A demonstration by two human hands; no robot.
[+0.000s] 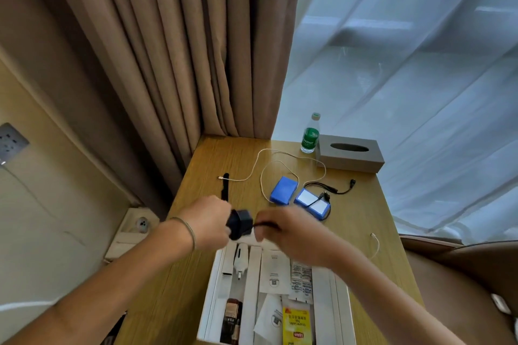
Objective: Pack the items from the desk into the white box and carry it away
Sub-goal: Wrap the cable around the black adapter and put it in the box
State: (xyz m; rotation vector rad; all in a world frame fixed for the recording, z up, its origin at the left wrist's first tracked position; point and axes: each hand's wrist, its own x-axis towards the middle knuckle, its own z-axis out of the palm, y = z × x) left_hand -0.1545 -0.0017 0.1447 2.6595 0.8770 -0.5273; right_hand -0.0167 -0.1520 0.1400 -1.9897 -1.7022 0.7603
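Just above the far end of the white box (213,283), the left hand (208,220) clamps its grip on the rigid, likely light black adapter (240,223) while the right hand (283,228) pinches its limp cord, best gathered before packing.

Just past the grip, two blue packs (284,189) and a white cord (263,176) block the desk (358,204), with bare wood on the right.

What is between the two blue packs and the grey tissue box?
In the head view, a looping white cable and a black cable lie between the blue packs and tissue box.
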